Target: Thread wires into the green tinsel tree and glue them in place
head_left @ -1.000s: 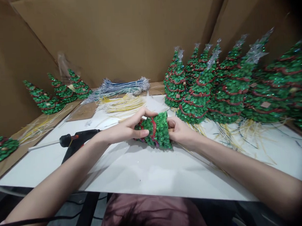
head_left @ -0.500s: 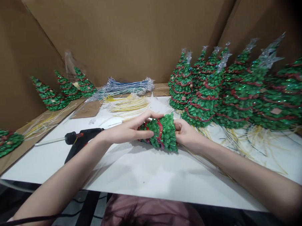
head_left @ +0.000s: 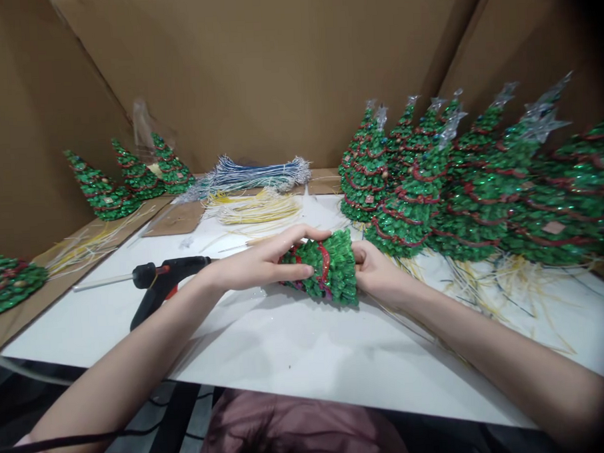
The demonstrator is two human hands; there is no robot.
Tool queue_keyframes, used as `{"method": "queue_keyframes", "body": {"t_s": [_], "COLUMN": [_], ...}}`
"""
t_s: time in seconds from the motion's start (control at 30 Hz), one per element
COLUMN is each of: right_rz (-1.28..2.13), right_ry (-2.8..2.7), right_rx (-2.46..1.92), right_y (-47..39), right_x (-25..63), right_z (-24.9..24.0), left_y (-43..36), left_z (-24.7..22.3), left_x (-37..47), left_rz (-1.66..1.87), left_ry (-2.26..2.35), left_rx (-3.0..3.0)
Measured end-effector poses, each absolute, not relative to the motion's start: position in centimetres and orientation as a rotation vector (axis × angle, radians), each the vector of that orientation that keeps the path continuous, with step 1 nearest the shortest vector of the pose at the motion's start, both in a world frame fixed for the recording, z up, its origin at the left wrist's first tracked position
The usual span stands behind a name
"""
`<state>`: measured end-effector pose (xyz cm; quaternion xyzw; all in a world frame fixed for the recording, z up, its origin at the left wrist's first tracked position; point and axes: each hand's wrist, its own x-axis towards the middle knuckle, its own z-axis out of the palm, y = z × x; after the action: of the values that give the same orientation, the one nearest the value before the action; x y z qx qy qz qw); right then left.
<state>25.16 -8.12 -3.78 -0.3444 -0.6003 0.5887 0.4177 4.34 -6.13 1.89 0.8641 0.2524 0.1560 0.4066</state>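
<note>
A small green tree figure [head_left: 334,268] with red garlands lies on its side above the white table, its wide base turned right. My left hand [head_left: 268,258] is wrapped round its body from the left, hiding the tip. At the base, my right hand [head_left: 374,267] is closed, its curled fingers partly hidden by the tree's edge; thin wires trail from beneath it toward the lower right. What those fingertips pinch is hard to make out. Left of my left hand lies a black glue gun [head_left: 157,286] with a clear glue stick in its back, partly covered by my forearm.
Several finished trees with clear stars [head_left: 406,208] stand at the right, loose wires [head_left: 515,284] before them. Blue wire bundle [head_left: 264,173] and yellow wire bundle [head_left: 256,208] lie at the back. More trees [head_left: 103,192] stand left by cardboard walls [head_left: 255,68].
The view has shifted slightly. Both hands and the held tree keep nearly the same pose, with no clear change in grip.
</note>
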Motion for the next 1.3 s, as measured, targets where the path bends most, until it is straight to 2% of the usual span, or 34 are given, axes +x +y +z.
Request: {"method": "queue_keyframes", "body": {"t_s": [1.3], "right_rz": [1.497], "right_ry": [-1.610], "right_rx": [-0.793], "right_y": [-7.89], "right_x": [25.66], "right_z": [-3.40], "left_y": [-5.93], "left_z": [2.12], "left_x": [4.21], "left_rz": [0.415], "left_ry": [0.637], "left_rx": [2.279]}}
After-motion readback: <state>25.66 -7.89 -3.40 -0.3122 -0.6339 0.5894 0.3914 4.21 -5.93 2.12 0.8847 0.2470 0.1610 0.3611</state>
